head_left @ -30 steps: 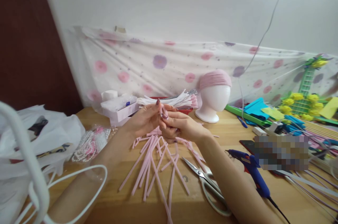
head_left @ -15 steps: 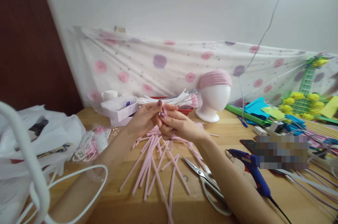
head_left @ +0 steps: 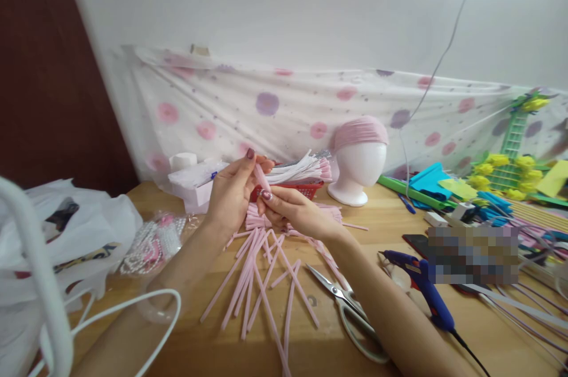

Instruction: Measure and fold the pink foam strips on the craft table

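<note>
Between both hands a short pink pipe cleaner (head_left: 261, 176) slants, raised above the table. My left hand (head_left: 231, 193) pinches its upper end between thumb and fingers. The lower end is in the closed fingers of my right hand (head_left: 298, 210), with the thumb on top. More pink pipe cleaners (head_left: 249, 288) lie fanned out below the hands, some of them bent. Behind them is a bundle of pink pipe cleaners (head_left: 257, 217), partly hidden by my right hand. Scissors (head_left: 341, 294) rest partly spread beside my right forearm.
A red basket (head_left: 310, 190) holds white and pink pipe cleaners. Right of it stands a white foam head (head_left: 361, 171) with a pink band. A blue glue gun (head_left: 423, 282) lies at right. Beaded strands (head_left: 153, 247) and a white plastic bag (head_left: 84, 223) are at left.
My hands have drawn apart, the left one moving left and slightly up. More of the pink pipe cleaner now shows between them. The things on the table stay put.
</note>
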A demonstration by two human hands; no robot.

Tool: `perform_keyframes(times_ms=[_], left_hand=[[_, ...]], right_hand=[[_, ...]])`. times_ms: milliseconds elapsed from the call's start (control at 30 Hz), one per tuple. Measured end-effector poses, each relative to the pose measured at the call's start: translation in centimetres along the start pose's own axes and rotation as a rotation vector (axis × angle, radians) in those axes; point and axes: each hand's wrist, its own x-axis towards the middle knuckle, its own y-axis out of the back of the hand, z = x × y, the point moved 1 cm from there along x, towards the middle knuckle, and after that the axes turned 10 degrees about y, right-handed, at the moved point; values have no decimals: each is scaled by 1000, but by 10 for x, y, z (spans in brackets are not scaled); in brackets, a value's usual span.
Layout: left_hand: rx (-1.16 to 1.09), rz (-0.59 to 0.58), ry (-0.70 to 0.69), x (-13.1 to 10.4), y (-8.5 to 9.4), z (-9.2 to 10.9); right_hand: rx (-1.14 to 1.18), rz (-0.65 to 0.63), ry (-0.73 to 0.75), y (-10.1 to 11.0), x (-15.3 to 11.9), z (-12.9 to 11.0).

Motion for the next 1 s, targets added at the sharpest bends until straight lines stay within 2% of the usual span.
perform_keyframes(times_ms=[67,167,233,367,533,633,733,900,1000], left_hand=[[93,-94,34,-1,2,3],[289,-315,196,-1,6,7],[371,-351,219,-1,8,9],[472,-236,93,-1,10,10],[468,-107,-5,0,9,9],[510,-94,-42,0,8,9],[530,-96,-23,1,8,10],[410,46,-93,13,24,16],[354,75,-92,21,35,19]], right_hand=[[-13,14,12,1,0,0],[-15,22,40,4,1,1],[-32,19,39,7,1,3],[-97,41,18,10,3,7],[-196,96,40,10,4,10],[-269,161,55,11,4,12],[-250,171,39,11,4,12],[-195,133,58,12,3,11],[-156,108,14,14,3,11]])
